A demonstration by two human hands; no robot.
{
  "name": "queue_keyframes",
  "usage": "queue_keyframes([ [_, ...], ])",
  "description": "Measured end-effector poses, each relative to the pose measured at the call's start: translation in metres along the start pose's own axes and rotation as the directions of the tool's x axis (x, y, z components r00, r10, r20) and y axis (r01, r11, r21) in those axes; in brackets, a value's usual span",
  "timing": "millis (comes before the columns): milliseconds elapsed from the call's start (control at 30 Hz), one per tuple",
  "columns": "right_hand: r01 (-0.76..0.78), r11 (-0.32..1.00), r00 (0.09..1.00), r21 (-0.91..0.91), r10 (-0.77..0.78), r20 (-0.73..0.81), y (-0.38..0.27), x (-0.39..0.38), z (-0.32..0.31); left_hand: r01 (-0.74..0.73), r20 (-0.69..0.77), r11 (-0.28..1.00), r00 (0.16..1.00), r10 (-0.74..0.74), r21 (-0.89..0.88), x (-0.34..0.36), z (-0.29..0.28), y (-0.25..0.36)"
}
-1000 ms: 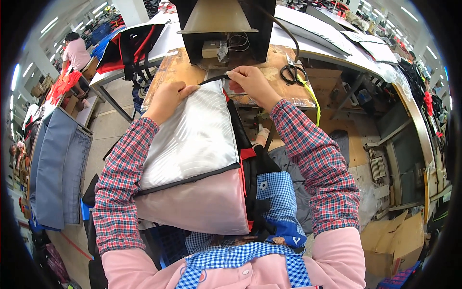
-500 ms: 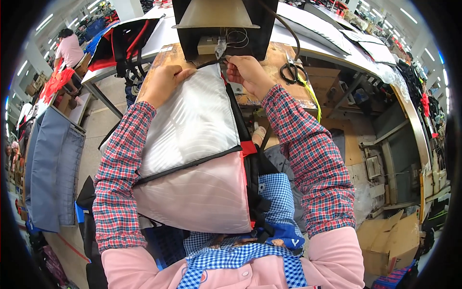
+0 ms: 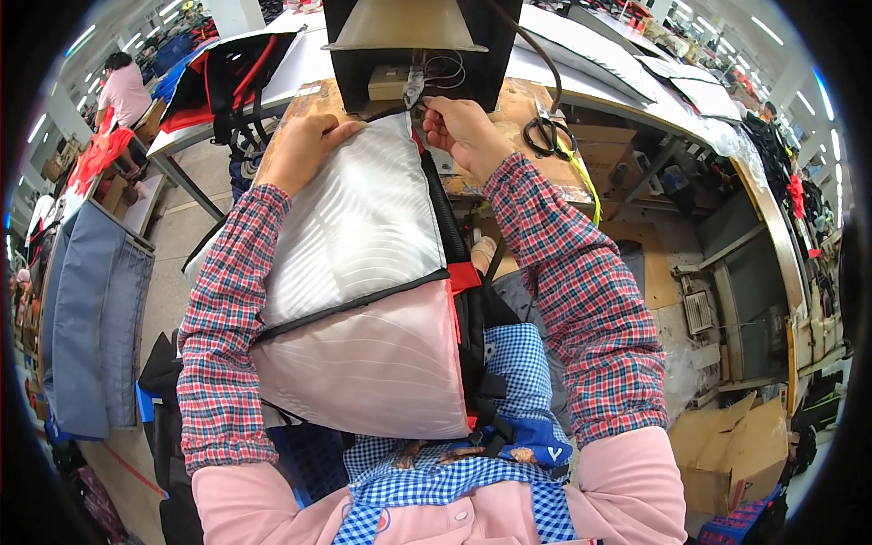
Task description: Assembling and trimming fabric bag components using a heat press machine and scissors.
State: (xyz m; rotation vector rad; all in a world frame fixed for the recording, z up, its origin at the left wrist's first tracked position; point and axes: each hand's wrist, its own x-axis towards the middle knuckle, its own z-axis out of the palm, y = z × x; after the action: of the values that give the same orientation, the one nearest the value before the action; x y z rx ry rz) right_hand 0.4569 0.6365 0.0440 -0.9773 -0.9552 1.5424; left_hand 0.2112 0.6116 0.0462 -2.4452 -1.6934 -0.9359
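A bag (image 3: 350, 236) with a silvery white lining, black edging and red trim spreads from my lap up to the worktable. Its top corner lies under the metal foot (image 3: 414, 86) of a sewing machine (image 3: 490, 73). My left hand (image 3: 304, 150) grips the bag's upper left edge, its thumb lying on the lining and the fingers hidden beneath. Beside the metal foot, my right hand (image 3: 463, 132) is closed, thumb and forefinger pinched close to the bag's corner. What is between those fingertips is too small to make out.
Black-handled scissors (image 3: 548, 136) with a yellow cord lie right of the machine on the wooden tabletop (image 3: 520, 104). A black and red bag (image 3: 232, 82) rests at the far left. Cardboard boxes (image 3: 731, 454) stand low at the right. Another person (image 3: 125, 91) is at the far left.
My right fingertips have come a little higher, closer to the metal foot. The left hand has shifted slightly left along the bag's edge. The whole view has moved a little.
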Motion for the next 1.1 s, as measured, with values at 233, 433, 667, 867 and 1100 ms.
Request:
queue_keyframes([
  [233, 0.061, 0.984, 0.998, 0.169, -0.061, -0.006, -0.013, -0.009, -0.012, 0.031, 0.005, 0.999, 1.000, -0.031, -0.017, -0.005, -0.004, 0.002],
  [433, 0.116, 0.993, 0.993, -0.013, -0.116, -0.019, -0.041, -0.059, -0.063, 0.027, 0.000, 0.999, 1.000, -0.027, -0.029, -0.010, -0.010, 0.003],
  [667, 0.129, 0.222, 0.991, -0.967, 0.013, 0.135, -0.037, -0.133, -0.155, 0.020, -0.009, 0.997, 1.000, -0.021, -0.073, -0.015, -0.016, 0.011],
  [867, 0.528, 0.209, 0.840, -0.823, -0.268, 0.471, -0.004, -0.142, -0.092, -0.027, -0.093, 0.989, 0.996, 0.013, -0.145, -0.045, -0.035, 0.002],
  [1100, 0.604, 0.602, 0.796, -0.522, -0.434, 0.421, 0.031, -0.105, -0.010, -0.016, -0.117, 0.985, 0.993, -0.004, -0.172, -0.065, -0.045, 0.012],
])
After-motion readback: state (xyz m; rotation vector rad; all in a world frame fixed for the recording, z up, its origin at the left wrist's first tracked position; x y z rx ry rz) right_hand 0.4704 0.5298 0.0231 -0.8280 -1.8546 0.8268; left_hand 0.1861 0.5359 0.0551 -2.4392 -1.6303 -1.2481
